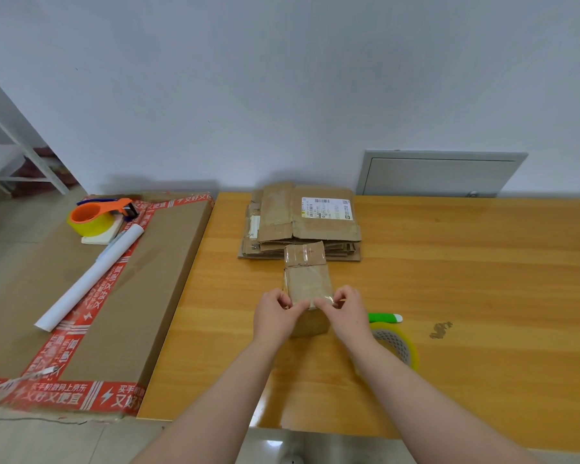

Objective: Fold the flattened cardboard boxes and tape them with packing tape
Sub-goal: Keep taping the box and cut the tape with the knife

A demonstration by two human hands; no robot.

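Taping stage, to judge by the scene: small box [310, 283] already folded up, standing on the table [466, 262] just on the near side of the stack of flattened boxes [302, 222], far flap close to the stack's near edge, glossy tape across the top. Left hand [275, 313] nearer than the stack, fingers curled and closed on the box's near left corner, steadying it. Right hand [345, 313] alongside, thumb and forefinger pinched together on a tape strip [323, 301] at the near right corner, seemingly pressing it over the edge; impossible to tell whether fresh or old. Neither hand spread open, both clamped tight. Probably next: rubbing the strip flat down the front face, then reaching for the tape roll [399, 346], lying nearer than the stack and to its right, half hidden by the right forearm, a green-handled tool [384, 318] just beyond it. Calls for a firm left-hand hold to stop the light box skidding. Well left of the stack, on a large carton [131, 279], an orange tape dispenser [98, 216] and a white paper roll [91, 279]
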